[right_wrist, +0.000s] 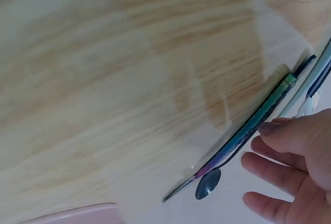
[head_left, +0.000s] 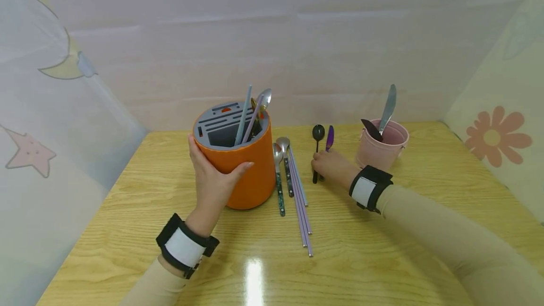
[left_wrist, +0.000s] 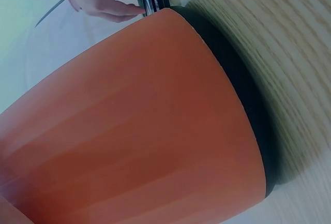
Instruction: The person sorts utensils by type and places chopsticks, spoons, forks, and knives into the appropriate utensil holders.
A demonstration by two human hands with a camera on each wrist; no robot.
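Right hand (head_left: 333, 166) is down on the table just beside the pink bucket (head_left: 382, 148), fingers lying over the lower handles of two utensils: the black spoon (head_left: 317, 138) and the purple utensil (head_left: 329, 138). Both lie side by side with their long axes running away from the person, heads at the far end, toward the back wall, handles disappearing under the fingers. So they run forward from this hand, not sideways. From the wrist view the fingers (right_wrist: 287, 144) look loosely curved, one fingertip on the iridescent purple handle (right_wrist: 243, 138), but a closed pinch isn't visible; whether it really grips, I cannot tell.

Left hand (head_left: 212, 178) is wrapped around the orange holder (head_left: 240, 164), thumb across its near side, steadying it upright, well apart from the bucket. Between holder and bucket lie two more spoons (head_left: 280, 169) and the chopsticks (head_left: 299, 192), parallel to the black spoon. Right hand is clearly the nearer one to the pair; the bucket, with a knife (head_left: 387, 107) standing in it, sits just beyond that wrist.
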